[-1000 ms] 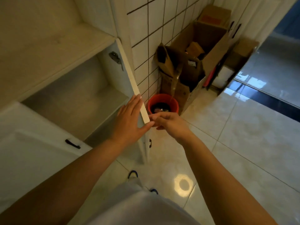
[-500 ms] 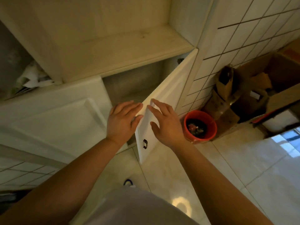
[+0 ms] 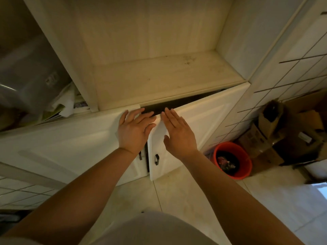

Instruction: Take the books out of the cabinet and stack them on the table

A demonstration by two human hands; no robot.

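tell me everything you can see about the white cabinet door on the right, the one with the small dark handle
The white panelled cabinet door on the right looks like painted wood with a raised frame profile. A small dark handle sits low near its free edge. It is almost shut: a dark wedge-shaped gap shows along its top, under the pale shelf. The right hand lies flat on its face with straight fingers; the left hand rests at its free edge.

Red bucket (image 3: 233,160) on tiled floor (image 3: 185,197), cardboard boxes (image 3: 283,137) beside it against wall
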